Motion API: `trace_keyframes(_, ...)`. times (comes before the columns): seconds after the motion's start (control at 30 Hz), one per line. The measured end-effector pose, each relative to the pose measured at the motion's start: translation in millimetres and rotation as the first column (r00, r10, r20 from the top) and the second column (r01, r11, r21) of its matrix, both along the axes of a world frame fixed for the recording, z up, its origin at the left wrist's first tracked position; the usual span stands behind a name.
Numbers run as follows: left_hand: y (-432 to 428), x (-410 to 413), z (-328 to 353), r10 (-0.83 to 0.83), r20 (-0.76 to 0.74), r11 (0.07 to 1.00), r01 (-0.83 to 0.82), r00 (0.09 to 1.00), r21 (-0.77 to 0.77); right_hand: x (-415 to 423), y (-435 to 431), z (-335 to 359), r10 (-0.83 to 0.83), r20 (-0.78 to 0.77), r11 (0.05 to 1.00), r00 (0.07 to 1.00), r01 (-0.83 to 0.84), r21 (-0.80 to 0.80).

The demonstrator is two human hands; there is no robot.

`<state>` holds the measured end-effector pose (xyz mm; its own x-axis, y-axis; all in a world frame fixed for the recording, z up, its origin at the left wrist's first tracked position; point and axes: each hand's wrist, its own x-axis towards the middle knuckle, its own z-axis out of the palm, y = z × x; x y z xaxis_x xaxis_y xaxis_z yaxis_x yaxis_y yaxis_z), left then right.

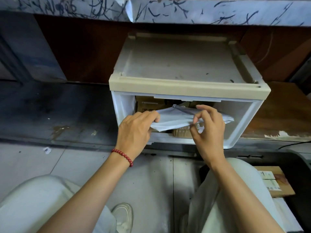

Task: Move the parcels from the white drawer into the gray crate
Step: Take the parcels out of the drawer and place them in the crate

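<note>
Pale trousers (42, 199) and white shoe (123, 216): nearest, on the tiled floor.
Left hand (134, 130), red bead bracelet (122, 156) at the wrist: grips left end of white poly mailer parcel (176, 120).
Right hand (208, 132): pinches the same parcel's near edge.
Parcel: in the opening of the white drawer (185, 91), lying over brown cardboard parcels (181, 132) inside.
Drawer: at front edge of a dark ledge (67, 115).
Gray crate (296, 158): on the floor, lower right, holding one labelled brown box (277, 180).

At the mouth of the white drawer (249, 118), the left hand (136, 128) and right hand (208, 130), fingers curled, each pinch one shared parcel (175, 119).
</note>
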<state>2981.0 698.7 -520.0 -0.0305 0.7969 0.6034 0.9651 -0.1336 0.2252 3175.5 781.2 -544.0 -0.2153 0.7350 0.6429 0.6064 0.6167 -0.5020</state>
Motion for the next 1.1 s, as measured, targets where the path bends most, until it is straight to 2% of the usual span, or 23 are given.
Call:
trace_keyframes(0.13,-31.8,2.9,2.9,0.003,0.072,1.000,-0.002,0.997,-0.006,7.2,-6.2,-0.2,-0.015,-0.063,0.995,0.998,0.008,-0.103)
trace_keyframes(0.3,-64.7,-10.7,5.3,0.082,0.236,0.994,-0.063,0.968,-0.088,2.6,-8.2,-7.1,-0.049,-0.127,0.943,0.991,0.004,-0.334)
trace_keyframes(0.43,-82.7,-24.5,5.0,0.129,0.410,0.991,-0.108,0.903,-0.073,-7.2,-13.5,-7.5,-0.012,-0.261,0.875,0.965,-0.116,-0.470)
trace_keyframes(0.57,-86.5,-31.1,3.2,0.162,0.607,0.987,-0.135,0.778,-0.091,-12.8,-17.9,-7.5,0.118,-0.282,0.844,0.952,-0.246,-0.477)
trace_keyframes(0.67,-85.3,-36.8,-2.5,0.201,0.737,0.979,-0.155,0.646,-0.132,-15.5,-23.0,0.6,0.145,-0.405,0.775,0.903,-0.359,-0.521)
trace_keyframes(0.73,-84.1,-38.3,-5.5,0.238,0.786,0.971,-0.160,0.571,-0.178,-15.7,-25.1,2.2,0.153,-0.459,0.737,0.875,-0.410,-0.537)
trace_keyframes(0.83,-82.1,-36.1,-3.4,0.313,0.851,0.947,-0.205,0.422,-0.246,-12.2,-24.2,0.3,0.169,-0.444,0.707,0.880,-0.423,-0.568)
trace_keyframes(0.9,-80.8,-35.1,-1.6,0.343,0.869,0.934,-0.229,0.358,-0.274,-10.4,-23.9,1.1,0.178,-0.455,0.682,0.872,-0.443,-0.582)
trace_keyframes(1.0,-79.8,-34.5,-0.6,0.348,0.889,0.928,-0.240,0.297,-0.283,-9.2,-26.6,3.9,0.172,-0.497,0.640,0.850,-0.480,-0.600)
trace_keyframes(1.1,-77.7,-37.5,-3.5,0.415,0.843,0.903,-0.270,0.342,-0.335,-9.2,-29.0,5.0,0.125,-0.568,0.622,0.814,-0.510,-0.594)
